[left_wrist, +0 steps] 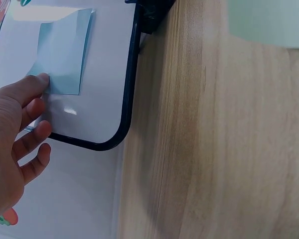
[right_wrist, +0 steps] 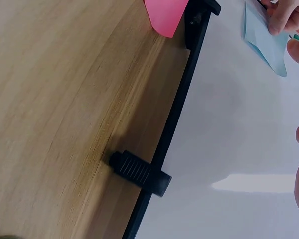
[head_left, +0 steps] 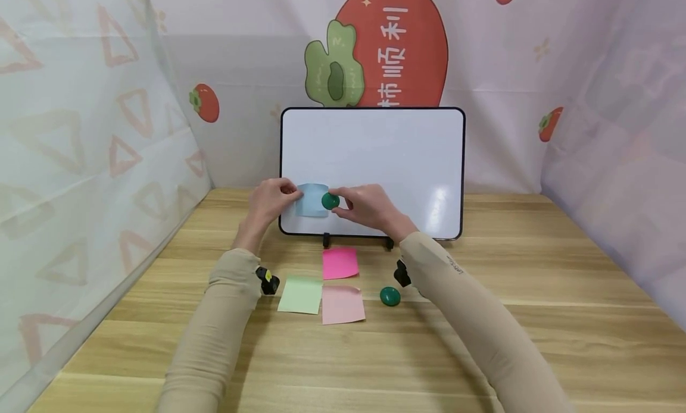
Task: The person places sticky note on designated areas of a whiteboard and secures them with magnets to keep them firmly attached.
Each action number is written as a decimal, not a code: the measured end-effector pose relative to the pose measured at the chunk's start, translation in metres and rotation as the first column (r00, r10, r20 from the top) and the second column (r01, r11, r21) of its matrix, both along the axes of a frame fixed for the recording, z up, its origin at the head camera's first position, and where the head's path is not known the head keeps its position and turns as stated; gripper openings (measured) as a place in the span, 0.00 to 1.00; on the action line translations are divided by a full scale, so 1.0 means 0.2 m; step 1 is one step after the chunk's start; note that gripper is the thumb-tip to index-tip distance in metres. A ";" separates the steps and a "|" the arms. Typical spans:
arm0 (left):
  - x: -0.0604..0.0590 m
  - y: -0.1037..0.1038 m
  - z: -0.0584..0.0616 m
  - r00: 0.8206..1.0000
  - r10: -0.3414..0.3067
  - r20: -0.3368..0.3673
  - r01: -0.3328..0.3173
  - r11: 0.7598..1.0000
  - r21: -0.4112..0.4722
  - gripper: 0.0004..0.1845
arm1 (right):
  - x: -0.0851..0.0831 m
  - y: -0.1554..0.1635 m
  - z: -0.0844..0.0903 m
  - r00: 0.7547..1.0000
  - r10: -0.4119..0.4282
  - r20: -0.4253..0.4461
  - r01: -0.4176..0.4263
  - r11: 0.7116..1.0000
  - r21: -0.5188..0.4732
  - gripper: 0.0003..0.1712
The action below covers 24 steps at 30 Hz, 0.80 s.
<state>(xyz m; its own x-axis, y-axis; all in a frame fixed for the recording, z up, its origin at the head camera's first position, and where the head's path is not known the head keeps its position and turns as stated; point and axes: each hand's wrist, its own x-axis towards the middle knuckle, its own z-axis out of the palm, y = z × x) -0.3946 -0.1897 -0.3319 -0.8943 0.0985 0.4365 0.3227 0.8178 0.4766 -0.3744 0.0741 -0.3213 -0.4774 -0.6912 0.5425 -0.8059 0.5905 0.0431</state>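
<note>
A board [head_left: 396, 163] is stood upright at the back of the table [head_left: 536, 318]. A note [head_left: 311, 200] is held against the board's lower left by the left hand [head_left: 270, 202], with a magnet [head_left: 330, 201] set on the note's right edge by the right hand [head_left: 364, 207]. Three notes [head_left: 327, 288] are laid before the board, and a second magnet [head_left: 390, 296] is placed just to their right.

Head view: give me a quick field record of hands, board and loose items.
left hand: fingertips press the blue note to the whiteboard
right hand: grip pinches a green magnet on the blue note
table: pink note, green note, pale pink note, second green magnet
whiteboard: upright on black feet
</note>
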 end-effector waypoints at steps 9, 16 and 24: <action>-0.01 -0.01 0.00 1.000 0.005 0.007 -0.005 1.000 0.007 0.14 | -0.06 -0.10 -0.02 0.999 -0.029 -0.020 0.029 1.000 0.005 0.25; -0.02 -0.01 0.02 1.000 0.006 0.004 -0.006 1.000 -0.003 0.15 | -0.12 -0.20 0.00 0.996 -0.080 -0.045 0.080 0.997 -0.016 0.24; -0.01 -0.01 0.01 0.999 0.017 0.031 -0.017 1.000 -0.023 0.15 | -0.18 -0.29 0.01 0.982 -0.188 0.010 0.188 0.982 0.025 0.24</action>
